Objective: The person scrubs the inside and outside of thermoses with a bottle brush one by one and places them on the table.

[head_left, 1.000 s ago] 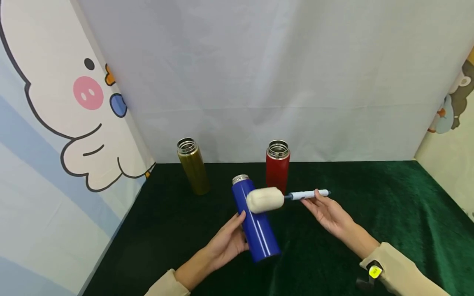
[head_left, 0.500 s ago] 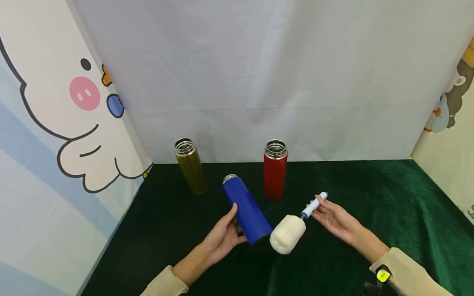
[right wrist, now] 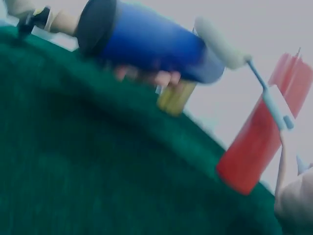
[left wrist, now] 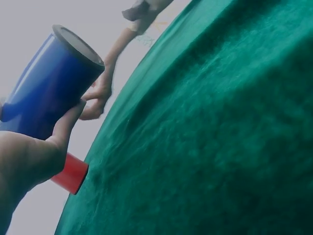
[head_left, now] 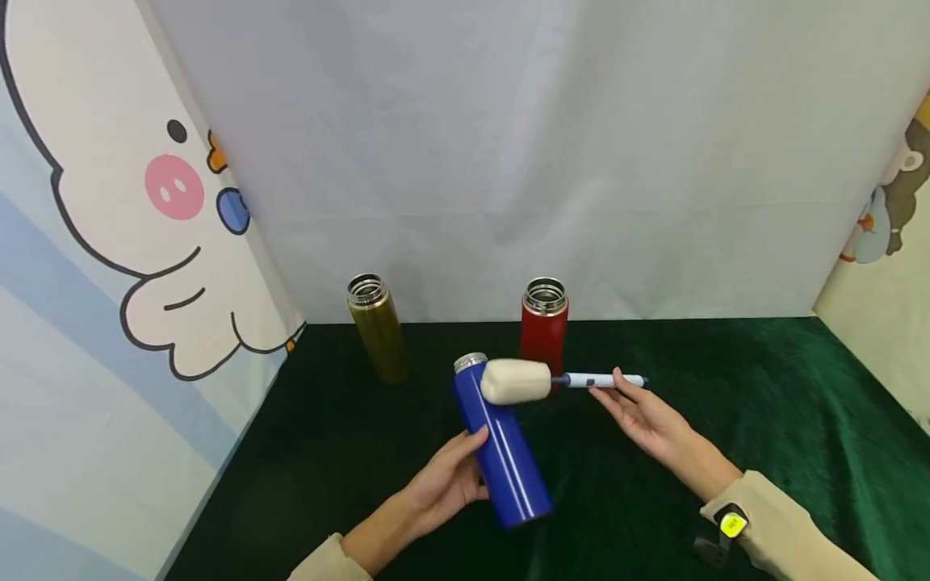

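Currently, the left hand point(head_left: 443, 484) grips the blue flask point(head_left: 501, 444) round its lower body, fingers and thumb curled about it. The blue flask is lifted off the worktop point(head_left: 726, 387) and tilted, its open steel mouth pointing up and away from the person, its base nearest the person. In the left wrist view the thumb point(left wrist: 68, 122) lies against the flask wall below its dark base.

The right hand point(head_left: 639, 415) pinches the pale handle of the brush point(head_left: 516, 381) between the fingertips and thumb. The brush lies roughly level, its cream sponge head just beside the mouth of the blue flask, on the right of the mouth and not inside it. Whether the head touches the rim cannot be told.

The red flask point(head_left: 543, 327) stands upright on the worktop directly behind the blue flask, open at the top. The olive flask point(head_left: 378, 327) stands upright to the left of the red flask, well apart from it, also open. Both stand near the white backdrop point(head_left: 508, 145). A green velvet cloth covers the worktop.
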